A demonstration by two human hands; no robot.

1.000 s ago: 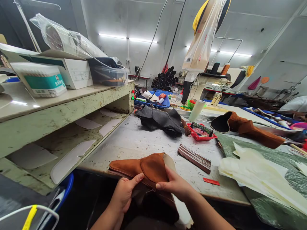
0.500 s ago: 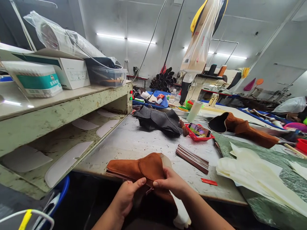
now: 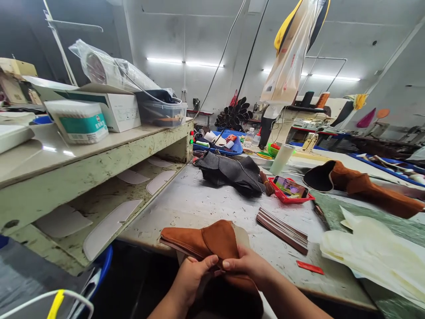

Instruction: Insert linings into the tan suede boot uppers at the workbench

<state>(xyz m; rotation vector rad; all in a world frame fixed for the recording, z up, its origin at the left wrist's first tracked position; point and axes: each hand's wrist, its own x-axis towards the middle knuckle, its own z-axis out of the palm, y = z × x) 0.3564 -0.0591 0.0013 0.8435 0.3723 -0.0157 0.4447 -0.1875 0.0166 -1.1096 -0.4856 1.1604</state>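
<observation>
A brown suede shoe upper point(image 3: 206, 239) lies over the near edge of the grey worktable point(image 3: 199, 199). My left hand point(image 3: 192, 277) pinches its lower edge from the left, thumb on top. My right hand point(image 3: 247, 263) grips the same edge from the right, and the two thumbs nearly touch. A pale lining piece point(image 3: 242, 232) sticks out behind the suede.
A stack of brown strips point(image 3: 282, 223) and a small red tag point(image 3: 309, 267) lie to the right, with cream cut pieces point(image 3: 375, 252) beyond. Dark fabric point(image 3: 232, 173), a red tray holding a phone point(image 3: 292, 188) and another brown suede upper point(image 3: 365, 186) sit farther back. A shelf unit point(image 3: 83, 164) stands left.
My two hands have drawn closer together on the suede's lower edge. The camera view has shifted a little, so everything sits slightly lower and to the right.
</observation>
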